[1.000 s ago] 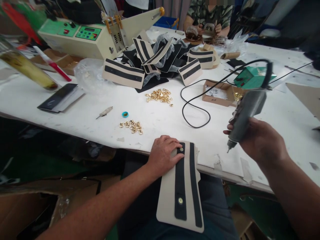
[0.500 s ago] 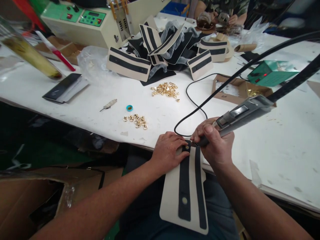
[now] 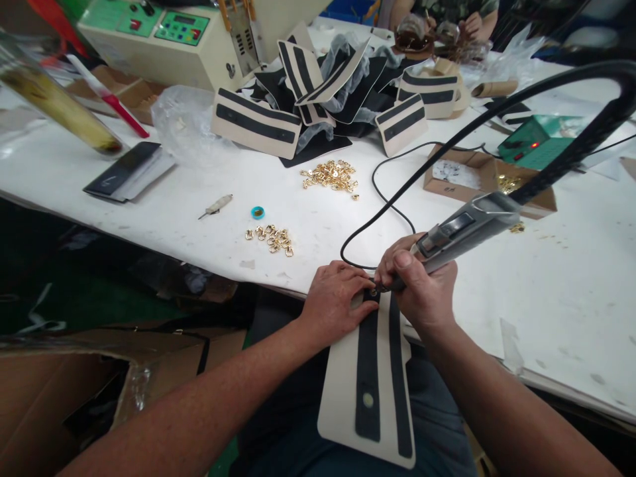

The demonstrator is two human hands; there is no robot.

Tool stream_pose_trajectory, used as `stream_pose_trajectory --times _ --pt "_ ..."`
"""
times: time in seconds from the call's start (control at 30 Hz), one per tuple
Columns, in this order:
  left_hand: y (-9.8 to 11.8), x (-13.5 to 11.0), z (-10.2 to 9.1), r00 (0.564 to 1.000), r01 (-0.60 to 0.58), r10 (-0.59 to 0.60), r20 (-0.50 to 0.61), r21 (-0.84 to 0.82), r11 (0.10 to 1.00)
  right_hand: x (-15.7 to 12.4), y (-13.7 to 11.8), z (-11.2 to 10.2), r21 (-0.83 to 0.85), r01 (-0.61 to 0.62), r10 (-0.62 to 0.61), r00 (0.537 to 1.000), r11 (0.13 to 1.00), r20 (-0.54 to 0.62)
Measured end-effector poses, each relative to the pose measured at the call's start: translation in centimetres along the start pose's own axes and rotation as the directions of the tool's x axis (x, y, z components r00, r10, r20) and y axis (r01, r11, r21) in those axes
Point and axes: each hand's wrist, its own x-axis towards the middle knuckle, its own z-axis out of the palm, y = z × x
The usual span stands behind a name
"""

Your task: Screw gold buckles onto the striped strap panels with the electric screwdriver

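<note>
A beige panel [image 3: 340, 404] with two black strips rests on my lap and leans on the table edge. My left hand [image 3: 334, 301] grips its upper end, fingers and thumb on either side of a small metal fitting [image 3: 373, 292] on one strip. My right hand [image 3: 422, 285] is wrapped round a grey electric screwdriver [image 3: 464, 228] with a thick black cable. The screwdriver's tip is at the fitting, close to my left fingertips; exact contact is hidden by my fingers. Lower on the same strip sits a pale round spot [image 3: 368, 400].
Gold fittings [image 3: 332, 175] lie heaped on the white table [image 3: 278, 179], with a smaller group of gold loops [image 3: 273, 238] nearer. Striped panels [image 3: 256, 119] are piled behind. At right stand a cardboard tray [image 3: 457, 189] and a green box [image 3: 541, 142]. Another person's hand [image 3: 472, 26] is at the back.
My right hand has brought the electric screwdriver slightly left and down, so its tip is now over the metal fitting. My left hand stays on the panel.
</note>
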Motion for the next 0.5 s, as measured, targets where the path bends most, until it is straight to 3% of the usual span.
stream_pose_trajectory --times 0.13,0.33,0.5 --pt "0.0 0.0 0.0 1.000 0.008 -0.008 0.016 0.006 1.000 0.1 0.0 -0.3 -0.042 -0.015 0.017 0.999 0.999 0.047" --pt "0.0 0.0 0.2 1.000 0.018 -0.018 0.000 -0.005 1.000 0.3 0.3 -1.1 -0.093 -0.006 0.026 0.976 0.996 0.217" --pt "0.2 0.2 0.2 1.000 0.013 -0.013 -0.001 -0.022 1.000 0.5 1.0 -1.2 -0.008 0.028 -0.025 0.962 1.000 0.272"
